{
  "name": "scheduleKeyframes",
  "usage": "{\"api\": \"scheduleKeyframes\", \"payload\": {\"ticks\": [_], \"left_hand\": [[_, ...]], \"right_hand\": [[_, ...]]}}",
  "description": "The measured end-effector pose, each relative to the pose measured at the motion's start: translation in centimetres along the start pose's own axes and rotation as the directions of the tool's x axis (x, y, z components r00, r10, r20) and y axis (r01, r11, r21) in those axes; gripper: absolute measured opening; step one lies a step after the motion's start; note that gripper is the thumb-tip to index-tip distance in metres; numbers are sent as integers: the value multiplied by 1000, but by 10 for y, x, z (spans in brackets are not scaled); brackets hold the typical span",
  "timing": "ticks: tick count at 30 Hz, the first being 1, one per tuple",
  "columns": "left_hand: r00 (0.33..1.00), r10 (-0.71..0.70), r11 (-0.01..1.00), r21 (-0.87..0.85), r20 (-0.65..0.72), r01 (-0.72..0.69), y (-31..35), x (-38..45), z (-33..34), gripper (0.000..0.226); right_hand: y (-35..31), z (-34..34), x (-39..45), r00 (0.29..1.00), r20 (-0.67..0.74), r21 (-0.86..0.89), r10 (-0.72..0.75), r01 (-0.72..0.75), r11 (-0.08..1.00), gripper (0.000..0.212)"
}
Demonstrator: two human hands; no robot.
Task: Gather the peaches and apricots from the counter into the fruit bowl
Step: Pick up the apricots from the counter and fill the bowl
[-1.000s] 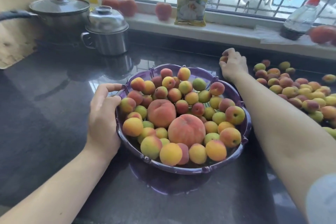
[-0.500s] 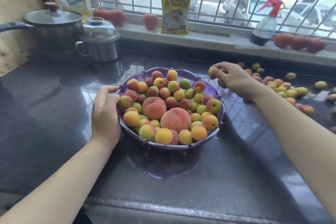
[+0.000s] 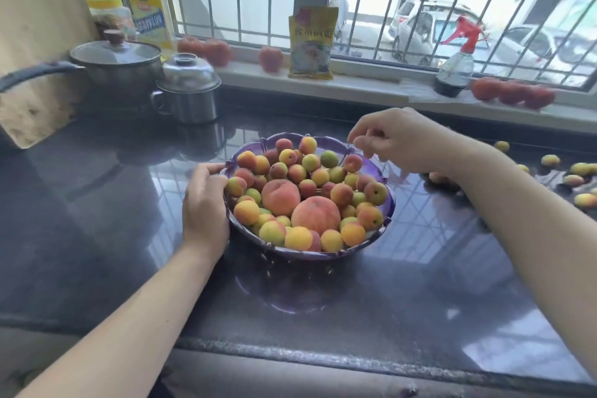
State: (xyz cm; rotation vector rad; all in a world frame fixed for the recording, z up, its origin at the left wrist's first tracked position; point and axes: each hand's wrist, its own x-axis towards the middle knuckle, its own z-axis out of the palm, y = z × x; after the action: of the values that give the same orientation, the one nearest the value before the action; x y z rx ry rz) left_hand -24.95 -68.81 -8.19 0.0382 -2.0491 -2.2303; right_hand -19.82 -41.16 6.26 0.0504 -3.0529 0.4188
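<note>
Over the far right rim of the bowl [image 3: 386,203] the right hand [image 3: 397,142] hovers, fingers loosely curled downward; nothing shows between them, so it looks to be holding no fruit. The left hand [image 3: 205,203] rests on the left rim, fingers curved against it, steadying the bowl.

The bowl is heaped with apricots [image 3: 247,212] and two peaches [image 3: 316,215]. My worry is the pile: it stands above the rim, so another fruit dropped on top could roll off onto the counter [image 3: 97,236], or a nudge could tip the edge ones out.

More apricots [image 3: 580,169] lie loose on the counter well to the right. A steel pot [image 3: 189,97] and a pan [image 3: 116,68] stand behind the bowl, and a spray bottle [image 3: 455,64] on the sill, none blocking the reach
</note>
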Motion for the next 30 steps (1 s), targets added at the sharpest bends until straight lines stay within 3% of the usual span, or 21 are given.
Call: {"api": "scheduleKeyframes", "payload": {"ticks": [5, 11, 13, 15, 17, 19, 21, 24, 27, 30], "left_hand": [[1000, 11, 999, 31, 6, -11, 5, -3, 1, 26], [1000, 27, 998, 64, -2, -26, 6, -4, -1, 28], [999, 32, 997, 63, 6, -33, 6, -4, -1, 29], [1000, 29, 997, 69, 8, -30, 6, -4, 0, 30], [1000, 28, 997, 70, 2, -28, 7, -5, 1, 32], [1000, 30, 998, 64, -2, -30, 5, -4, 2, 33], [999, 36, 998, 55, -4, -36, 2, -2, 1, 32], [998, 56, 995, 85, -8, -55, 1, -3, 3, 34], [991, 133, 977, 171, -7, -130, 3, -12, 8, 36], [990, 142, 945, 296, 8, -138, 11, -28, 13, 37]], "right_hand": [[2, 15, 16, 998, 2, 36, 62, -62, 997, 15], [-14, 47, 26, 997, 36, 67, -62, 59, 996, 11], [-10, 50, 21, 992, -78, 124, -95, 104, 987, 11], [3, 48, 12, 959, -283, 244, -30, 102, 965, 11], [29, 44, 3, 883, -450, 371, 133, 49, 927, 12], [63, 50, -8, 807, -496, 478, 319, -53, 877, 14], [89, 68, -25, 726, -525, 453, 445, -205, 868, 17], [106, 101, -51, 627, -635, 297, 452, -342, 892, 20], [116, 113, -53, 617, -614, 240, 492, -447, 862, 29], [120, 115, -43, 699, -485, 95, 526, -556, 826, 49]]}}
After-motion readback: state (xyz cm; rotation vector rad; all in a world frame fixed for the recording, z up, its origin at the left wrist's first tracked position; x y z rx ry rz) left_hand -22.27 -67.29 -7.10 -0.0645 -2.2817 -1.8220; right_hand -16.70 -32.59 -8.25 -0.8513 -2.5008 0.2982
